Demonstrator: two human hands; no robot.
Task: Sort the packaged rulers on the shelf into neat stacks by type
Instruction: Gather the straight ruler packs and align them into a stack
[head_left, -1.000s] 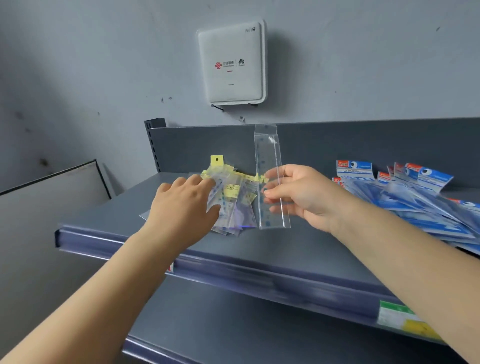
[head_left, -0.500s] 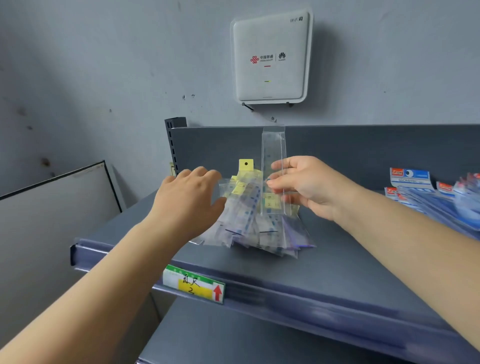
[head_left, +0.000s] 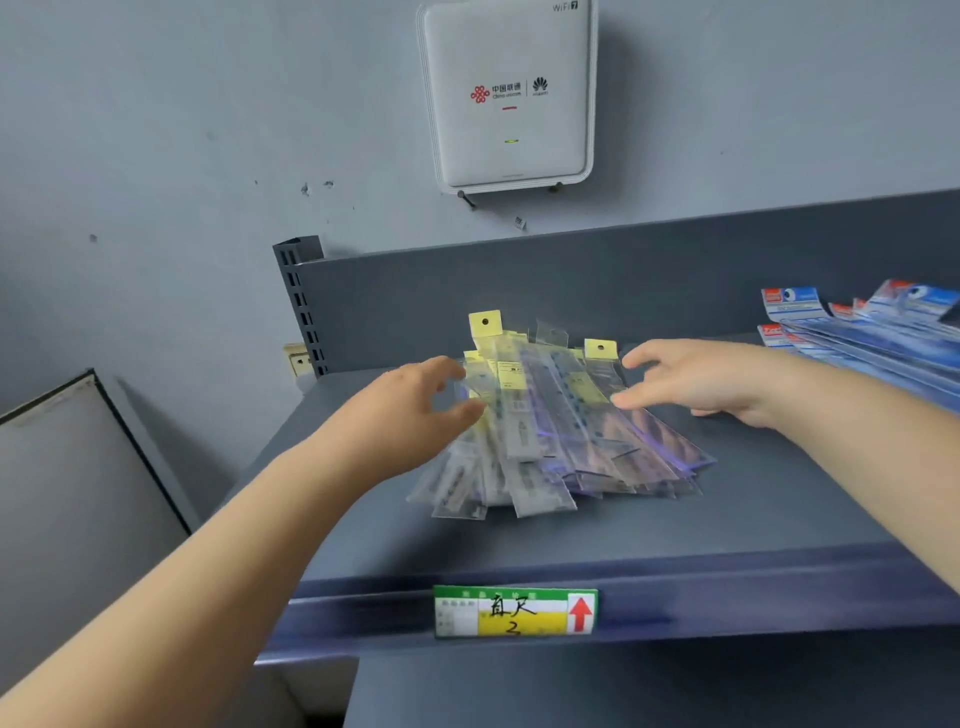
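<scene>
Grey shelf (head_left: 675, 525) under wall router (head_left: 509, 96): we flank loose pile of clear-sleeved rulers (head_left: 550, 431) at shelf middle, blue-carded rulers (head_left: 872, 332) stacked far right. Left hand (head_left: 415, 410) with fingers relaxed, touching pile's left edge; right hand (head_left: 696, 379) spread flat at its right edge — neither grips. Risk, we judge: slick sleeves fan out or slide toward front lip if squeezed unevenly — types stay mixed.

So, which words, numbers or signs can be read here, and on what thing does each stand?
"WiFi 7": top corner of the white wall box.
"China unicom" with Chinese characters, Huawei logo: box front.
"直尺", "2", red up arrow: shelf price tag; its small print is blurred.
Ruler packets, blue packets: print too blurred.
</scene>
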